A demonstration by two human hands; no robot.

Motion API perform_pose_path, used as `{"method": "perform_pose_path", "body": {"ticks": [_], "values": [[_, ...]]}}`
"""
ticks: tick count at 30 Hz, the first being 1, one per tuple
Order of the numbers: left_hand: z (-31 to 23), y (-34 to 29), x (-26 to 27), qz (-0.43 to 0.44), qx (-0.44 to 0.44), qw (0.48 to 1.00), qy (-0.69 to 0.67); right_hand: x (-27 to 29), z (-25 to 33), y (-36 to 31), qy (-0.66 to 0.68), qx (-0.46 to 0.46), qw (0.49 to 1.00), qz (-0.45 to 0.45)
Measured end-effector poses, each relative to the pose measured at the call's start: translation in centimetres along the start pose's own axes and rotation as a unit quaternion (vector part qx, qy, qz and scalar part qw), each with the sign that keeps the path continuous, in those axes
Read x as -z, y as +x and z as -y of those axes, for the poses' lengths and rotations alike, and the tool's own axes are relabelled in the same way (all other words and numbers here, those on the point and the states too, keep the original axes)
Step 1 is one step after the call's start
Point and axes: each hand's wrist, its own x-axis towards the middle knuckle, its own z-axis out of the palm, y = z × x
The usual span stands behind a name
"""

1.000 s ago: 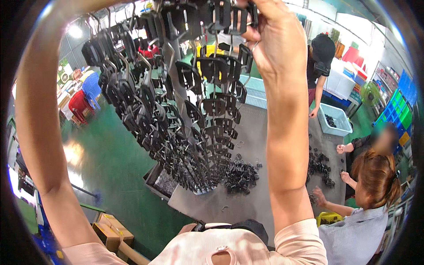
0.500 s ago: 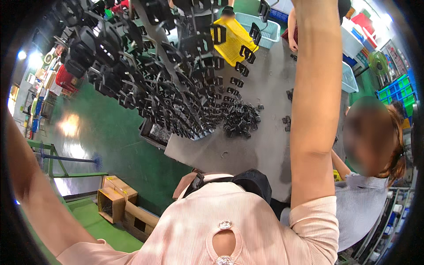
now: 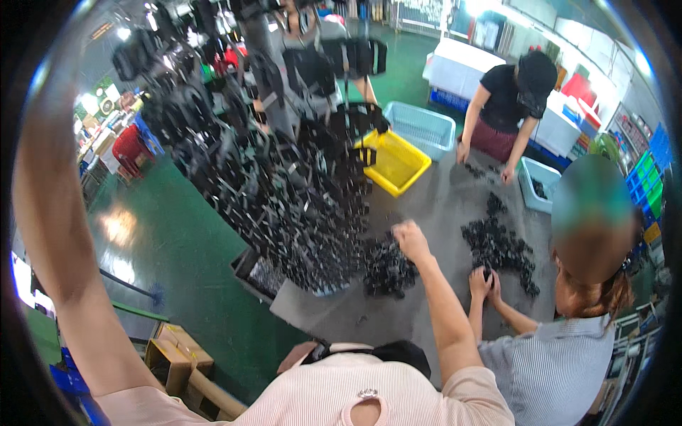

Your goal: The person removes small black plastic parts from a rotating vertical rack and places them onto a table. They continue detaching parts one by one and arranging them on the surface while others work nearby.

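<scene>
My right hand is over the grey table, right next to a pile of small black plastic parts. Motion blurs its fingers, so its grip cannot be made out. My left arm rises along the left rim; its hand lies outside the picture. In front of me hangs a tall rack full of black plastic clip-like parts, slanting down toward the table.
A yellow basket and a pale blue basket stand at the table's far side. Across it, a person in black handles parts. At right, another person works by a second black heap. Cardboard boxes sit lower left.
My right arm has come down from overhead to the pile on the table. My view has tilted up, and the co-workers' hands and the second heap now show.
</scene>
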Motion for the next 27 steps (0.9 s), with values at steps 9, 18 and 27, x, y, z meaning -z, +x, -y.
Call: {"method": "perform_pose_path", "body": {"ticks": [9, 18, 27], "values": [[0.7, 0.1, 2.5, 0.031, -0.041, 0.997, -0.061, 28.2, 16.5, 7.2, 0.489, 0.315, 0.811, -0.064], [4.6, 0.3, -0.2, -0.015, -0.055, 0.979, -0.194, 34.5, 28.4, 9.8, 0.653, 0.429, 0.601, 0.170], [5.0, -0.4, 0.1, -0.042, -0.039, 0.992, -0.109, 33.4, 29.7, 9.3, 0.713, 0.401, 0.552, 0.165]]}}
